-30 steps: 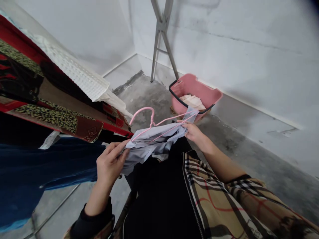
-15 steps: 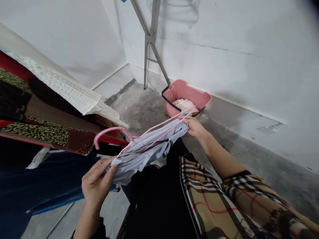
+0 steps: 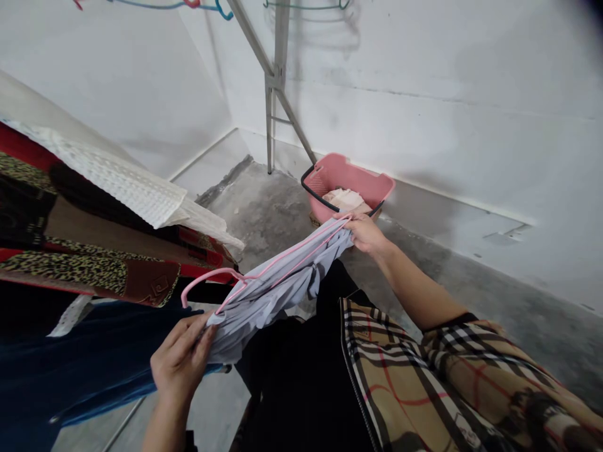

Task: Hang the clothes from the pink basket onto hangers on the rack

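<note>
A light grey-blue garment (image 3: 287,279) stretches between my two hands, bunched in folds, its exact kind unclear. Along its upper edge lies a pink clothes hanger (image 3: 211,274), hook pointing left. My left hand (image 3: 181,355) pinches the garment at the hanger's near end, thumb on top. At the far end, my right hand (image 3: 366,233) is closed on the garment's other corner together with the hanger's tip. The fingers under the cloth are partly hidden.
A pink basket (image 3: 365,182) with a black handle and pale cloth inside stands by the wall. Behind it rises a metal rack leg (image 3: 294,125). Patterned red-brown fabric (image 3: 89,263), white textured cloth (image 3: 113,176) and dark blue cloth (image 3: 108,351) hang at left. Hangers (image 3: 223,11) show at the top.
My right hand has come further over the hanger's far end, which now lies close against the garment. The view has tipped up slightly, bringing hangers at the top into sight.
</note>
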The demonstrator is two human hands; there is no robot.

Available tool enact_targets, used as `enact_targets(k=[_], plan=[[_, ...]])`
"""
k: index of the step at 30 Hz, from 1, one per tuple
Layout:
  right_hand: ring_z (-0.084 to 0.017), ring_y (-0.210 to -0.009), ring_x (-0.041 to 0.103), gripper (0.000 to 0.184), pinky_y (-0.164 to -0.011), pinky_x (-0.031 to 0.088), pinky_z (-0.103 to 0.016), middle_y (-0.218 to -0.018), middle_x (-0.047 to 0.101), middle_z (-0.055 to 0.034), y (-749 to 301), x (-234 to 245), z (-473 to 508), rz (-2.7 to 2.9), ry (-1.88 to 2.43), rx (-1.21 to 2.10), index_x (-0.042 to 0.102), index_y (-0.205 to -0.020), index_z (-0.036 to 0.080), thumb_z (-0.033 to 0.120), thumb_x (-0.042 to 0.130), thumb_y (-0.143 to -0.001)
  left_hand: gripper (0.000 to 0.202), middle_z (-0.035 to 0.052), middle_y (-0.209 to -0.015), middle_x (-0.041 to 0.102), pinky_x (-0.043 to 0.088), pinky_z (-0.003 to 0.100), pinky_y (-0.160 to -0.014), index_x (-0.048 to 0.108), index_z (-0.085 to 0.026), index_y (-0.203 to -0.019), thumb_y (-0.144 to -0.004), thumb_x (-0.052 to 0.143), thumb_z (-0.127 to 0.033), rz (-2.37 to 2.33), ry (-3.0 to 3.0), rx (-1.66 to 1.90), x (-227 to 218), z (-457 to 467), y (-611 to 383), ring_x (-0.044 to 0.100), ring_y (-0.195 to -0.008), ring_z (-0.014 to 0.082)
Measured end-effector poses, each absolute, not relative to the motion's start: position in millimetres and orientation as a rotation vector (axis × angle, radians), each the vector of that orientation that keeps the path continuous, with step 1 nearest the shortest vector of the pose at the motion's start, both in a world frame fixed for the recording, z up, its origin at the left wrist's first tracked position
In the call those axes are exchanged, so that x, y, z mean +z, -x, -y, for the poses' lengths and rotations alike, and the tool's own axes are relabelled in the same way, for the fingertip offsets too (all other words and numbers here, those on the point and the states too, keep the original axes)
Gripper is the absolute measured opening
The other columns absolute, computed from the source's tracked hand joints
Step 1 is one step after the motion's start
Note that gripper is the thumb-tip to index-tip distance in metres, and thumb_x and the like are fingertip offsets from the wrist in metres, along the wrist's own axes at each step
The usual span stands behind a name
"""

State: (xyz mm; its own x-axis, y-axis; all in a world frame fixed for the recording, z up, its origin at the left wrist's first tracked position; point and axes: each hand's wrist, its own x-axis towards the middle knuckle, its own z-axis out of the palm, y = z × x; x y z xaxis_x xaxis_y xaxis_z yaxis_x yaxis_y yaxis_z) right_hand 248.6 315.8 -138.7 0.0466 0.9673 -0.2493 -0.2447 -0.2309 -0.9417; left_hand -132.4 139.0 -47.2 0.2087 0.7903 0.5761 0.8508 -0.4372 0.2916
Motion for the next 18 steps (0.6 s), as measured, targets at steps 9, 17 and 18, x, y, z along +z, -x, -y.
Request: enact_targets(k=[9, 17, 18], plan=[[-0.016, -0.077, 0.065, 0.021, -0.076, 0.052, -0.028, -0.08, 0.074, -0.0044, -260, -128, -318, 1.291, 1.348, 0.927, 0.076, -0.082, 0.014, 0.019, 0.063, -0.066, 0.011, 0.0009, -0.084, 0.073, 0.057, 0.018, -0.067, 0.073, -0.023, -0.092, -0.087, 0.063, -0.022, 1.657, 2.329, -0.945, -58, -144, 149, 0.069, -0.069, 0.0113], [-0.011, -0.055, 0.056, 0.026, -0.054, 0.047, -0.023, -0.063, 0.067, -0.0022, -260, -125, -320, 1.01, 1.366, 1.291, 0.075, -0.085, 0.011, 0.017, 0.068, -0.061, 0.019, 0.003, -0.096, 0.071, 0.056, 0.02, -0.076, 0.07, -0.024, -0.104, -0.089, 0.061, -0.016, 1.593, 2.272, -0.861, -60, -145, 151, 0.069, -0.078, 0.011], [-0.011, -0.053, 0.056, 0.026, -0.053, 0.047, -0.023, -0.061, 0.066, -0.002, -260, -125, -321, 1.0, 1.378, 1.308, 0.075, -0.086, 0.011, 0.016, 0.067, -0.061, 0.02, 0.0029, -0.097, 0.071, 0.056, 0.021, -0.078, 0.069, -0.024, -0.105, -0.089, 0.06, -0.015, 1.581, 2.275, -0.843, -60, -145, 150, 0.069, -0.079, 0.0112]])
